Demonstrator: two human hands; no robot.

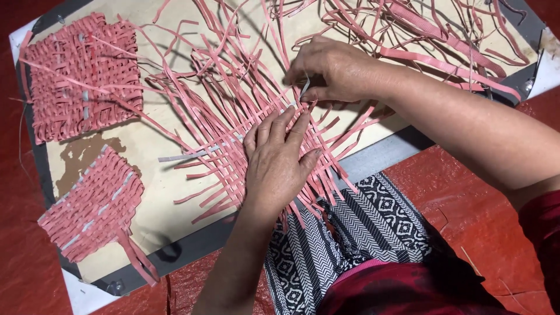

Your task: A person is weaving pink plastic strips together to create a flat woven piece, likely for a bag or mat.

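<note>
A half-woven mat of pink strips [233,125] lies on a pale board [157,192], with loose strip ends fanning out on all sides. My left hand [277,160] lies flat on the woven part, fingers spread, pressing it down. My right hand [332,70] is just beyond it, fingers pinched on a pale grey strip [305,87] at the weave's far edge. Another grey strip [195,154] runs across the weave to the left.
Two finished pink woven squares lie on the board's left side, one at the top [81,76] and one lower [93,207]. A heap of loose pink strips [420,29] covers the top right. Red floor [484,198] surrounds the board; my patterned trouser leg [350,233] is below.
</note>
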